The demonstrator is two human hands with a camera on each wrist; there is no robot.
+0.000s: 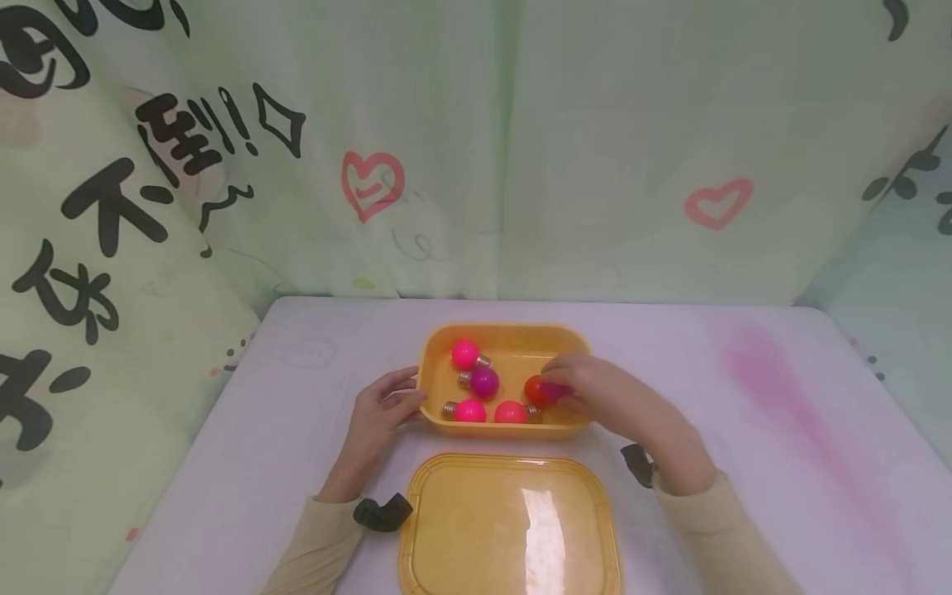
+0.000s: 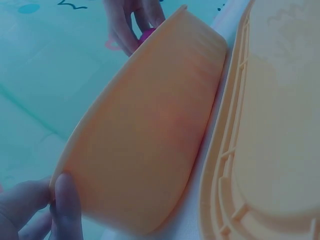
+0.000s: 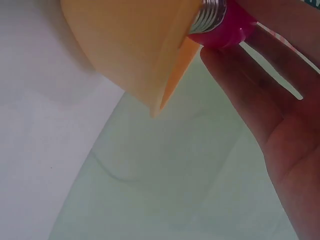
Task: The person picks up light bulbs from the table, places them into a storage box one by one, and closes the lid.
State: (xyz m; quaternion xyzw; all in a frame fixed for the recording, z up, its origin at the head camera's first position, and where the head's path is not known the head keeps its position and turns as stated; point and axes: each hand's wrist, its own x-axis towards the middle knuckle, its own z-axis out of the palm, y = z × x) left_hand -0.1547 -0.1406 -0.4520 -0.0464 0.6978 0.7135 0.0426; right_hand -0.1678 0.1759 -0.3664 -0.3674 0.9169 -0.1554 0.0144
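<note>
A yellow plastic box (image 1: 513,330) holds several small toy light bulbs with silver screw bases. At its left end my left hand (image 1: 383,421) pinches the rim between thumb and fingers, seen closely in the left wrist view. My right hand (image 1: 617,397) reaches over the right end and grips a magenta bulb (image 3: 227,30), its screw base pointing at the box wall in the right wrist view. Beside that bulb lies an orange-red bulb (image 1: 534,389). A purple bulb (image 1: 486,383), a pink bulb (image 1: 465,354), another pink bulb (image 1: 472,411) and a coral bulb (image 1: 509,412) lie inside.
A yellow lid (image 1: 476,529) lies flat on the white table (image 1: 744,463) just in front of the box. Pale green curtains (image 1: 595,149) with drawings and lettering hang behind and at the sides. Dark straps (image 1: 383,513) sit at both wrists.
</note>
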